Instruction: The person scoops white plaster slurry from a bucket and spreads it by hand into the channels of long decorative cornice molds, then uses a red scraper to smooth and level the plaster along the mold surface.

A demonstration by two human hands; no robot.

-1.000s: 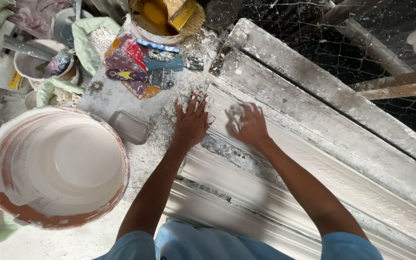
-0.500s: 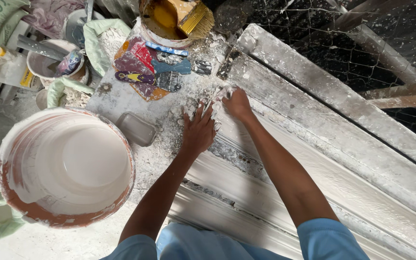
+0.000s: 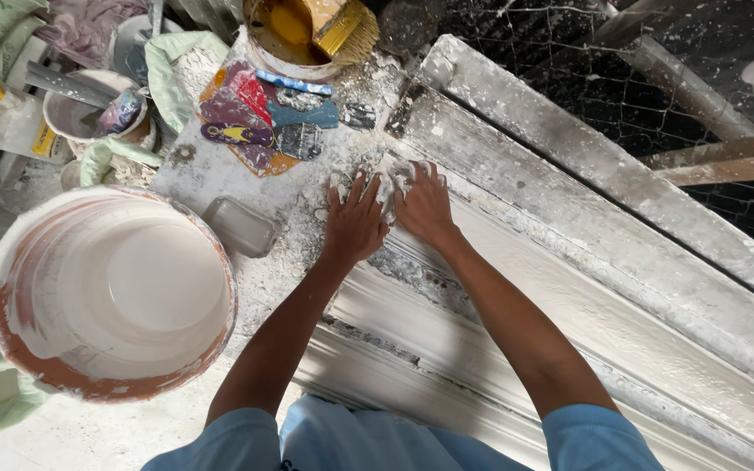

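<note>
Both hands lie side by side, palms down and fingers spread, gripping nothing: the left hand (image 3: 355, 222) and right hand (image 3: 423, 205) press on the far end of a long white plaster moulding (image 3: 517, 296), whose near-right end is cut off. Plaster hides the fingertips. Left of them stands a large plaster-filled bucket (image 3: 111, 292), its near-left rim partly hidden.

Two hands (image 3: 355, 222); one large bucket (image 3: 111, 292); one brush (image 3: 342, 22); perhaps three scrapers (image 3: 294, 85).
</note>
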